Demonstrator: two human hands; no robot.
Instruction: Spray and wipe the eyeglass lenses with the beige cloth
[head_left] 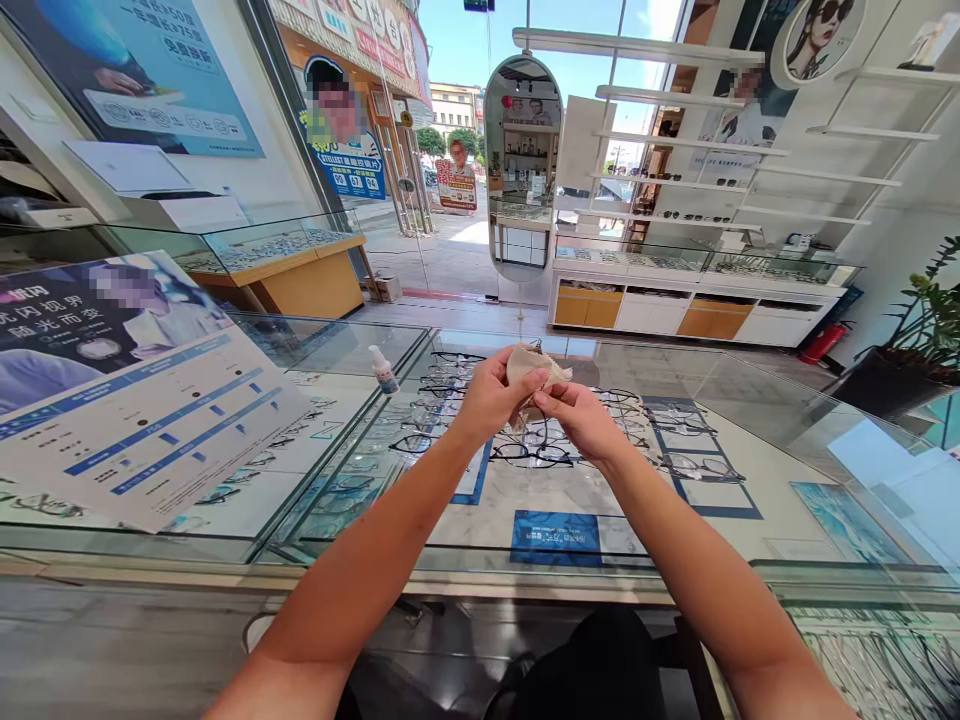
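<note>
Over a glass display counter (pixel 675 400) my left hand (pixel 491 395) and my right hand (pixel 581 415) meet, both closed on a beige cleaning cloth (pixel 529 365). A thin frame of a pair of glasses (pixel 537 346) peeks out of the cloth at its top, mostly hidden. My left fingers wrap the cloth from the left, my right fingers pinch it from below right. A small white spray bottle (pixel 384 370) stands on the glass to the left of my hands.
Rows of eyeglass frames (pixel 532 455) lie inside the case under the glass. A large printed poster (pixel 135 400) rests on the counter at left. Beyond are a tall oval mirror (pixel 523 165), wall shelves, more display cabinets (pixel 697 290) and a potted plant (pixel 926 320) at right.
</note>
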